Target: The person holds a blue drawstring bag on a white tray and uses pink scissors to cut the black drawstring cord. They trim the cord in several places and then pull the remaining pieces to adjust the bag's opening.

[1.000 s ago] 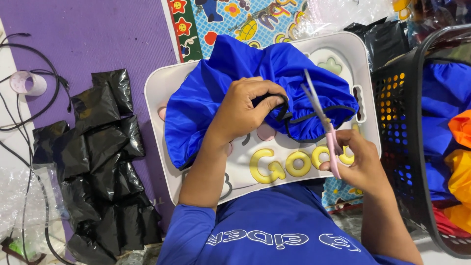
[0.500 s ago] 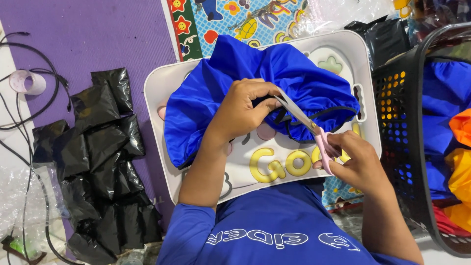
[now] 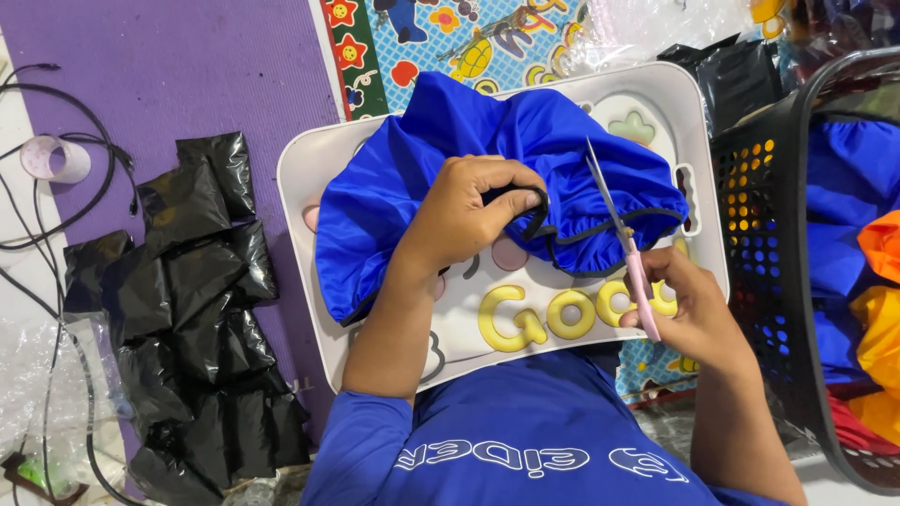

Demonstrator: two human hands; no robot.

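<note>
At three o'clock a black basket point(image 3: 750, 309) with a perforated wall holds bunched cloth: blue point(image 3: 848, 187) at the top, orange point(image 3: 883, 245) under it, yellow point(image 3: 881, 342) lower still, and a sliver of red near the bottom. In the middle lies a white tray point(image 3: 309, 178) with raised yellow letters along its near edge; it carries a blue garment point(image 3: 403, 187), gathered in folds and edged with black trim point(image 3: 619, 230).

The left hand point(image 3: 464, 211) rests on the garment at the centre of the tray, fingers curled tight round a loop of the black trim, pinching it up off the cloth. The right hand point(image 3: 689, 309), at four o'clock from the left and just off the garment's near edge, is closed round the pink handles of scissors point(image 3: 619, 230). Their blades run up toward twelve o'clock and lie across the trimmed edge at the garment's right side, near together with the tips over the blue folds. The pinched loop sits at nine o'clock from the blades, close but apart.

At nine o'clock, black bags point(image 3: 187, 309) lie heaped on a purple mat point(image 3: 187, 66), with a tape roll point(image 3: 54, 159) and cables point(image 3: 56, 215) beyond them.
</note>
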